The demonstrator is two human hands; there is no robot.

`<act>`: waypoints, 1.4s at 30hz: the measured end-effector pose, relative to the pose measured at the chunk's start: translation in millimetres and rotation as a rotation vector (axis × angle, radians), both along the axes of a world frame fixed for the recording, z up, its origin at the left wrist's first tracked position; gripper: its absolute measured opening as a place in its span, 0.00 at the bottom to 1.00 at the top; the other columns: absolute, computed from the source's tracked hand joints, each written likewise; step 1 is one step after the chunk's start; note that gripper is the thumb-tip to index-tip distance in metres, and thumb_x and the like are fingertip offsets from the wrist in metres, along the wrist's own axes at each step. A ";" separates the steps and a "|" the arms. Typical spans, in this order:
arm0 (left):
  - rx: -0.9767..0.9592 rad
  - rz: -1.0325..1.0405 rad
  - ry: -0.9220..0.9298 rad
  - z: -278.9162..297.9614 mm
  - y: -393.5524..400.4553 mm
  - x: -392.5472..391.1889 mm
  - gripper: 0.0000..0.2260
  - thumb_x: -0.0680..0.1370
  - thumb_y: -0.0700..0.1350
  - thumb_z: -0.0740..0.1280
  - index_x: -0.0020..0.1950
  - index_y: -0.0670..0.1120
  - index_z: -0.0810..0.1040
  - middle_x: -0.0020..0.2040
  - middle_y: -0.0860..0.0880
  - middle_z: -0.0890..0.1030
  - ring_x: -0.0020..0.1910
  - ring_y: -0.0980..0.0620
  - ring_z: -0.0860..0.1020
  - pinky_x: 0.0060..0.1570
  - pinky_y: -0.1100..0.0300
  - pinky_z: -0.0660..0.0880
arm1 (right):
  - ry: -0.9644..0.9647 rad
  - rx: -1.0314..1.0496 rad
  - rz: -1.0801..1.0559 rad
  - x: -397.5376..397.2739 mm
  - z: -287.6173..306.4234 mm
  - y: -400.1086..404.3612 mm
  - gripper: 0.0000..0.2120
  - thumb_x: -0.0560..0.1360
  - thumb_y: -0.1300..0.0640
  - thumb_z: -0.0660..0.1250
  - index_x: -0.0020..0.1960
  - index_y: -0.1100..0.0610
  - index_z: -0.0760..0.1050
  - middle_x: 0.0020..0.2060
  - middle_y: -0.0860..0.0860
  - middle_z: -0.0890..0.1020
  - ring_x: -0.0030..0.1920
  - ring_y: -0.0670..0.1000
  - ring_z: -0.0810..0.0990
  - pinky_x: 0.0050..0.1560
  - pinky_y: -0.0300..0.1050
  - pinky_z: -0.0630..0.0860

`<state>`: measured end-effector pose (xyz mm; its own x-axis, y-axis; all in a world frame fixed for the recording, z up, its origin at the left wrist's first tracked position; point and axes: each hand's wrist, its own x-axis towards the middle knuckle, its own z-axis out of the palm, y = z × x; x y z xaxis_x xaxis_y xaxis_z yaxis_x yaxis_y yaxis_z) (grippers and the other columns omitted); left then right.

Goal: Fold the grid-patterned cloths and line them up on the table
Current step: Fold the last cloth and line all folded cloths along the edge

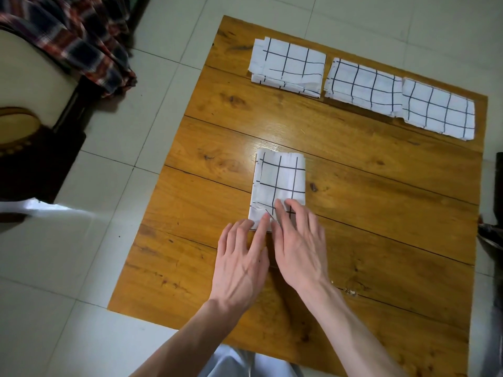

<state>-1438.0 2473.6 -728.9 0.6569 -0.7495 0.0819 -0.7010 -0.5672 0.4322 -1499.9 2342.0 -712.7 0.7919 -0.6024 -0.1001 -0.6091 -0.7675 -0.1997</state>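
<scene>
Both hands, left (239,257) and right (298,248), press flat, grip released, on the near end of a cloth (280,180) mid-worktop (381,213), likely setting its fold. Three folded cloths (364,85) line the far edge.

Both forearms were bare from the near edge of the view up to the wrists, with no sleeve, watch, bracelet or ring to be seen on either. The left hand (241,263) and the right hand (299,248) were bare as well, ungloved, with raised tendons and veins marking their backs and short, plain nails on the fingers. Between the forearms, at the near edge, showed a patch of pale blue-grey garment (239,363), softly creased.
</scene>
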 end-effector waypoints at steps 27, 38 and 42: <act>0.271 -0.089 -0.078 -0.4 8.5 13.1 0.24 0.86 0.54 0.54 0.79 0.45 0.68 0.78 0.40 0.69 0.80 0.39 0.64 0.80 0.37 0.57 | -0.027 0.405 -0.119 52.8 27.2 -127.1 0.12 0.81 0.57 0.69 0.63 0.53 0.77 0.52 0.47 0.78 0.53 0.50 0.78 0.45 0.38 0.71; 0.311 -0.008 -0.050 0.2 -16.0 35.1 0.27 0.87 0.56 0.50 0.83 0.45 0.61 0.83 0.42 0.62 0.83 0.41 0.57 0.80 0.38 0.55 | -0.050 0.081 -0.320 -32.2 0.4 -39.9 0.21 0.84 0.44 0.60 0.71 0.56 0.71 0.46 0.51 0.84 0.43 0.50 0.80 0.53 0.52 0.78; 0.273 -0.022 -0.035 1.9 -14.0 34.0 0.29 0.87 0.57 0.47 0.85 0.44 0.54 0.85 0.43 0.56 0.85 0.43 0.51 0.82 0.40 0.52 | -0.049 -0.038 -0.321 -32.3 5.3 -35.4 0.28 0.86 0.43 0.57 0.79 0.59 0.64 0.62 0.57 0.80 0.58 0.56 0.80 0.55 0.53 0.75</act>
<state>-1404.0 2459.5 -727.0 0.6407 -0.7609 -0.1026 -0.7263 -0.6440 0.2405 -1532.2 2306.6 -707.4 0.5642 -0.8247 -0.0392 -0.8116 -0.5453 -0.2096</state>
